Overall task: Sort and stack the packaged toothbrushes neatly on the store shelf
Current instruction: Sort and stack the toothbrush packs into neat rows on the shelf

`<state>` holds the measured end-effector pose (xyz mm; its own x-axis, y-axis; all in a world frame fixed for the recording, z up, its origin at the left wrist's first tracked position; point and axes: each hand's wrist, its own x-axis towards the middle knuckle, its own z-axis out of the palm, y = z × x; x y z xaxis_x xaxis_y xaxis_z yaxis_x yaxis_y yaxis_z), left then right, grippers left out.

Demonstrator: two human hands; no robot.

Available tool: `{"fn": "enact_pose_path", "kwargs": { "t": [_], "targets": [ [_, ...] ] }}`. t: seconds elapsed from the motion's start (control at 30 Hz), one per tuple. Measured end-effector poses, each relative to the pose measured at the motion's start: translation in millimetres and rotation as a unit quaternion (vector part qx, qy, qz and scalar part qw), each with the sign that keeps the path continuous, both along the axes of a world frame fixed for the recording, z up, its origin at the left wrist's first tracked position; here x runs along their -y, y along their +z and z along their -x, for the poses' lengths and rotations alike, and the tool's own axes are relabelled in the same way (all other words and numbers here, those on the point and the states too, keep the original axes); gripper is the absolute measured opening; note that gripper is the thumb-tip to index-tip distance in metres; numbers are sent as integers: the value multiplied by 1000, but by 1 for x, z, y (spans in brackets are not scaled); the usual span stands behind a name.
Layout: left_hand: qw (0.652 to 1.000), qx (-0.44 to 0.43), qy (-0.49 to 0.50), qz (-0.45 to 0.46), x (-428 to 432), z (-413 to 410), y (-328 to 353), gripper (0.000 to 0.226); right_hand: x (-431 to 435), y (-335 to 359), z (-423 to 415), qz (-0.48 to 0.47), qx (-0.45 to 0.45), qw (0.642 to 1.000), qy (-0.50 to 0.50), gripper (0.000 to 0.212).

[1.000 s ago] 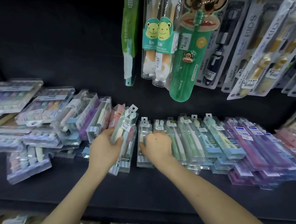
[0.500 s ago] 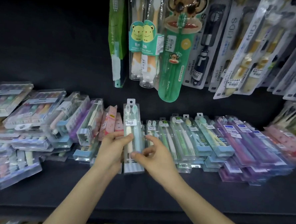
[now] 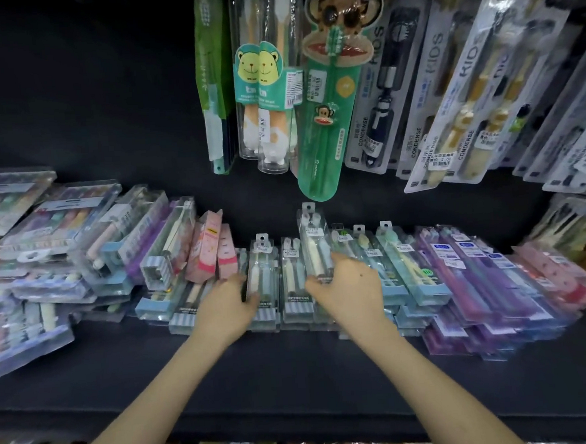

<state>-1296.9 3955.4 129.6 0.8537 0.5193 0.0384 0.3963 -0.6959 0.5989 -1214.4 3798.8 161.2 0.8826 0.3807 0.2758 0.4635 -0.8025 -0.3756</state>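
Note:
Clear packs of toothbrushes lie in rows on a black shelf (image 3: pixel 294 376). My right hand (image 3: pixel 347 287) grips the lower end of one clear twin pack (image 3: pixel 315 244), which tilts up above the row of similar packs (image 3: pixel 293 276). My left hand (image 3: pixel 226 305) holds the left edge of another clear pack (image 3: pixel 262 278) that lies on the shelf beside pink boxes (image 3: pixel 207 247). Purple packs (image 3: pixel 477 279) are stacked to the right.
Loose multi-brush packs (image 3: pixel 55 222) pile up unevenly at the left. Hanging kids' toothbrush cards (image 3: pixel 325 93) dangle just above the row at the back. Pink packs (image 3: pixel 559 274) sit at the far right. The shelf's front strip is bare.
The pack held upright between both hands has gone to the right with my right hand. My left hand has dropped onto another pack lying on the shelf.

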Motion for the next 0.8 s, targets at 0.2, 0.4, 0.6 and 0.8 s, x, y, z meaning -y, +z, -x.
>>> {"fn": "enact_pose_path", "kwargs": {
  "t": [0.2,0.4,0.6,0.8],
  "targets": [
    [996,21,-30,84,1,-12,-20,24,-19,-6,-4,-5,-43,999,17,38],
    [993,27,-45,102,-3,-21,-25,55,-36,-15,-6,38,24,999,2,34],
    [989,133,12,-61,-18,1,-13,35,-34,-20,-3,187,107,977,14,56],
    [941,226,69,-241,-44,22,12,17,-78,-9,12,-59,-10,991,118,36]
  ]
}}
